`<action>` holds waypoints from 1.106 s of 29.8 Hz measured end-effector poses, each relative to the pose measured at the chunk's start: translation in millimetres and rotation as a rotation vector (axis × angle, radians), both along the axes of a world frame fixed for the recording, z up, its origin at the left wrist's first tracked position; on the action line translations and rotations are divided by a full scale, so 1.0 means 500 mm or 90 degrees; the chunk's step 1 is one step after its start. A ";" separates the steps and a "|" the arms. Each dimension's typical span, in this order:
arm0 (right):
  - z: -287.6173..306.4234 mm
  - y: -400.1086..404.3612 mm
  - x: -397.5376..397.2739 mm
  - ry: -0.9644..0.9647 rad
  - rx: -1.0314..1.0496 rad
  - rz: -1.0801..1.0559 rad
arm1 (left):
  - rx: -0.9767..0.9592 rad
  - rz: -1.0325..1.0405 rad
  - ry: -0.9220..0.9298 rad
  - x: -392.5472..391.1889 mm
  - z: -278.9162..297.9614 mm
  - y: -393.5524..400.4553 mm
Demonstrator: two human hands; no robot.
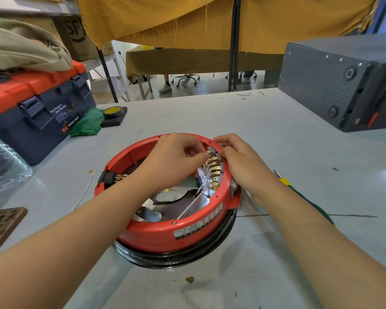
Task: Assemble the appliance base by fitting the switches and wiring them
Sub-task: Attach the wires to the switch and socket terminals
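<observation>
A round red appliance base [156, 233] lies upside down on the grey table [276, 134], over a black ring. Inside its right wall stands a row of brass switch terminals [214, 171] with several white wires [194, 201] plugged in. My left hand [176, 157] reaches inside the base, and its fingertips pinch a wire connector at the top terminal of that row. My right hand [239, 161] grips the base's right rim from outside, beside the switch block. A black socket [108, 177] with brass pins sits in the left wall.
A loose white wire [86, 190] with a brass end lies left of the base. An orange and blue toolbox [38, 110], a green bag [87, 123] and a tape roll [113, 112] stand at back left. A dark metal box [339, 81] fills the back right. A yellow-handled tool [283, 180] lies under my right forearm.
</observation>
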State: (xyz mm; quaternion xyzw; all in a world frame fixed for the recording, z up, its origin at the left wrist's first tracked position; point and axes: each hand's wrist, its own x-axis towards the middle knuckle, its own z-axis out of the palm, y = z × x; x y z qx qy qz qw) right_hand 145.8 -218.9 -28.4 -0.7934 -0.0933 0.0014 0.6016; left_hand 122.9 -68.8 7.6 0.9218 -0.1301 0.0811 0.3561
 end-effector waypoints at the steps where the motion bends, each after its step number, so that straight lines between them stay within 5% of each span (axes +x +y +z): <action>1: 0.000 0.000 0.000 0.000 -0.001 0.002 | -0.010 0.002 0.035 0.001 0.000 0.000; 10: 0.001 0.001 -0.002 -0.005 -0.002 -0.005 | -0.117 0.001 0.171 0.008 -0.004 -0.008; 33: 0.006 0.011 -0.010 -0.033 -0.042 -0.022 | 0.050 -0.024 -0.005 0.009 -0.010 -0.020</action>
